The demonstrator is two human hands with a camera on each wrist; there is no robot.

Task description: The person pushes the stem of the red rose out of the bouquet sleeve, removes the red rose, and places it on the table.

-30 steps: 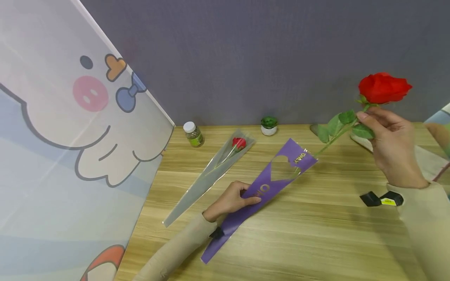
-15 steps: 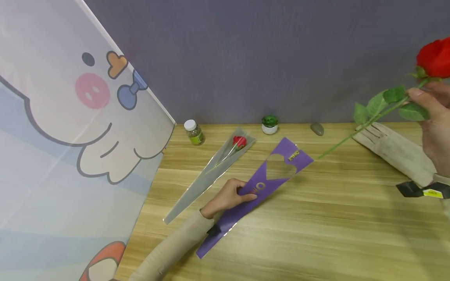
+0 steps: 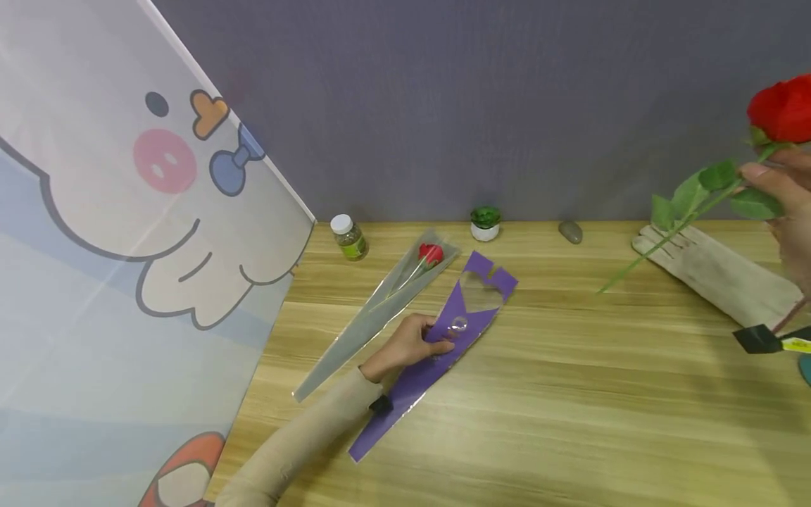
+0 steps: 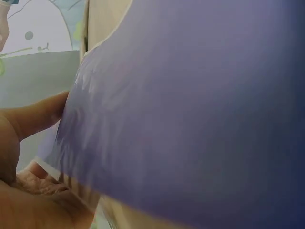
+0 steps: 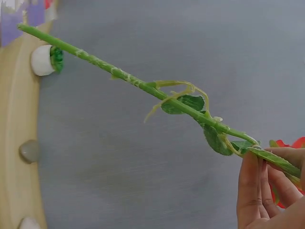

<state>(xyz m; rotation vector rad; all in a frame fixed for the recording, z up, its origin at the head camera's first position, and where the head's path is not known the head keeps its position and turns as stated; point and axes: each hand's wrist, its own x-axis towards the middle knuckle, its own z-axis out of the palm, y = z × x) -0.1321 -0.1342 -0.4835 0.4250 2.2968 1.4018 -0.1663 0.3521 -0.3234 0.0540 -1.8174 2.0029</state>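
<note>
A: Surface & room?

B: Wood counter, grey wall behind, cartoon curtain on the left. Along the back: small bottle, potted plant, a stone. A glove lies at 3 o'clock. Clear sleeve w/ a wrapped rose sits just left of the purple sleeve.

A: Left grip?

B: Left hand curled on the purple sleeve's middle, thumb on top, pinching it; the wide end lifts off the counter toward 1 o'clock, the tip rests at 7.

A: Right grip?

B: Right hand at far 3 o'clock, up in the air. Fingers pressed together on the rose stem just under the bloom; the stem slants down toward 8 o'clock, well apart from the purple sleeve.
</note>
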